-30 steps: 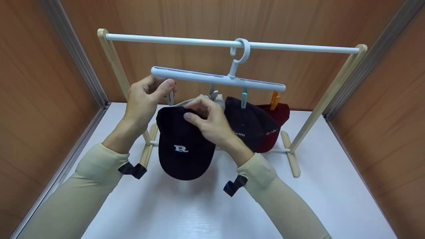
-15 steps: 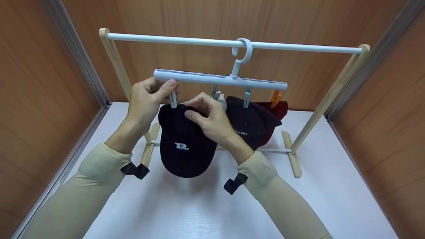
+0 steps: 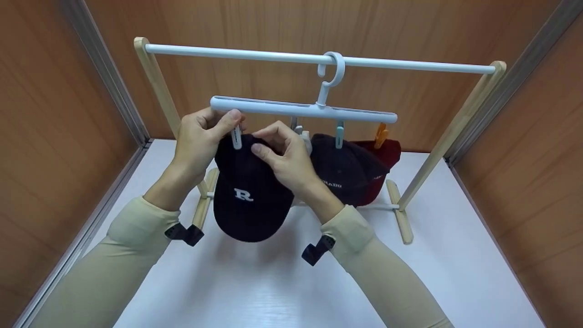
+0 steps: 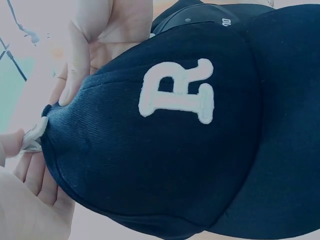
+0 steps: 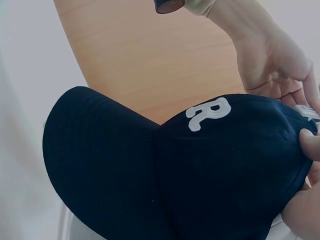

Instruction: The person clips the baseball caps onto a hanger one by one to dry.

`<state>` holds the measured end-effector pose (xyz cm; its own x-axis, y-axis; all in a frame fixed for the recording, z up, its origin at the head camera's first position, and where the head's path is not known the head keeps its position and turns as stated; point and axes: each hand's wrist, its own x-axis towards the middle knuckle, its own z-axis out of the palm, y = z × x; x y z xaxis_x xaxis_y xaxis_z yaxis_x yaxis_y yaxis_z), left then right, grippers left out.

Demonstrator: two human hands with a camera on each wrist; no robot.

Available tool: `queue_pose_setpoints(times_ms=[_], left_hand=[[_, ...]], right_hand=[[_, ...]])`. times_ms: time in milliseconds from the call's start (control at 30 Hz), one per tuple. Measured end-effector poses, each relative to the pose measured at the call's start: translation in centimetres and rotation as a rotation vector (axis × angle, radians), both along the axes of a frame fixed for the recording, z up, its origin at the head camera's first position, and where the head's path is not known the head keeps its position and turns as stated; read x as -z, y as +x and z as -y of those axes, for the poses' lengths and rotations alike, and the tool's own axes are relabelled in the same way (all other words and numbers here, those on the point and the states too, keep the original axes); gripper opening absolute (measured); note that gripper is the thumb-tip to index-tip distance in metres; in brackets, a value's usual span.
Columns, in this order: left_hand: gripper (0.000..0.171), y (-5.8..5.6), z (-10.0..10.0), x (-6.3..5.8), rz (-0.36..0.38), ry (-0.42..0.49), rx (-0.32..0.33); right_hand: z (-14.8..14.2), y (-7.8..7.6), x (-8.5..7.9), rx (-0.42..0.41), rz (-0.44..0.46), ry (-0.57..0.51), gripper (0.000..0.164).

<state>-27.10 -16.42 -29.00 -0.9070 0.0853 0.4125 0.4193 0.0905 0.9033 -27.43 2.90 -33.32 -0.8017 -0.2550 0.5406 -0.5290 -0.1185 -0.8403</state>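
A dark baseball cap [image 3: 250, 214] with a white letter R hangs brim down below the left part of a pale blue hanger [image 3: 273, 107]. With thumb and fingers my left hand [image 3: 196, 141] pinches a grey-white clothespin [image 3: 236, 137] under the hanger's left end. The clothespin's lower tip overlaps the cap's top edge; in the left wrist view the white clip [image 4: 34, 136] meets that edge. My right hand [image 3: 291, 159] pinches the cap's top edge just to the right, its thumb in front of the cloth. The fingers behind the cap are partly hidden.
Right of my hands, a dark cap [image 3: 341, 168] hangs from a teal clothespin [image 3: 339, 136] and a dark red cap [image 3: 387, 155] from an orange one [image 3: 381, 135]. A light-coloured cap is mostly hidden behind my right hand. The hanger hooks over a white rod [image 3: 410, 65] on wooden legs.
The cap with the R has risen slightly towards the hanger, and the clothespin's tip now overlaps its top edge. My right hand has moved up a little with it; my left hand stays nearly still.
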Motion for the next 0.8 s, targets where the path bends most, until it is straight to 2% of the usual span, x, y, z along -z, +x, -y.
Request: queue_pose_setpoints(times_ms=[167, 400, 567, 800], left_hand=[[0.037, 0.0, 0.1, 0.0, 0.005, -0.02, 0.008], [0.038, 0.1, 0.5, 0.2, -0.015, -0.101, 0.014], [0.039, -0.2, 0.8, 0.8, -0.006, -0.135, 0.043], [0.043, -0.6, 1.4, 1.4, -0.015, -0.202, 0.026]], right_hand=[[0.2, 0.3, -0.1, 0.026, 0.025, 0.003, 0.021], [0.2, 0.6, -0.2, 0.041, 0.039, 0.028, 0.023], [-0.1, 0.9, 0.1, 0.083, -0.033, 0.124, 0.024], [-1.3, 1.7, 0.6, 0.173, -0.185, 0.351, 0.031]])
